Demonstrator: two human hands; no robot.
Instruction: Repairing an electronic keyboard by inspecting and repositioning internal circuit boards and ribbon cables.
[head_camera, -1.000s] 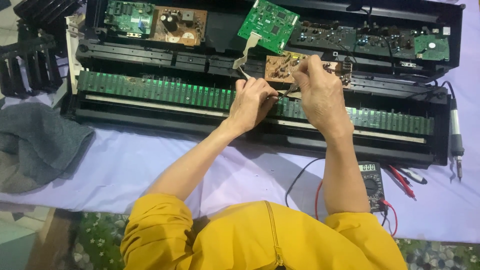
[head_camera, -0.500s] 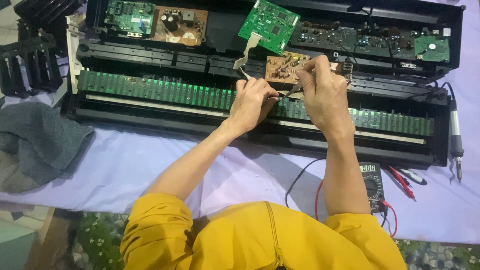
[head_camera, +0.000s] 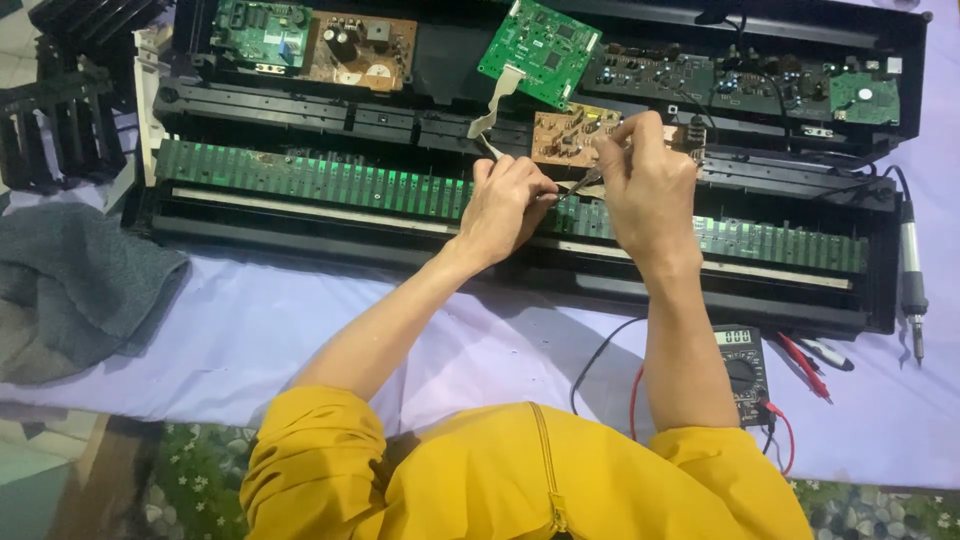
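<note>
The small brown circuit board (head_camera: 568, 135) lay just beyond the fingertips of both hands, seated in the opened black keyboard chassis (head_camera: 880, 300), above the long green contact strip (head_camera: 330, 182). It looked light and stiff but fragile, crowded with little components, so it would best be gripped by its bare edges rather than on its face. The right hand (head_camera: 648, 180) was pinched around a thin metal tool (head_camera: 588, 180), its tip slanting down toward the left hand's fingers. The left hand (head_camera: 505, 205) was curled closed on something thin at that tip; what it gripped could not be made out. A pale ribbon cable (head_camera: 497, 98) rose just past the left fingers to a tilted green board (head_camera: 540, 48). Farther right of the right forearm sat a multimeter (head_camera: 742, 365) with red probes (head_camera: 802, 352), and a soldering iron (head_camera: 911, 270) lay at the chassis end. A grey cloth (head_camera: 75, 280) lay well left.
</note>
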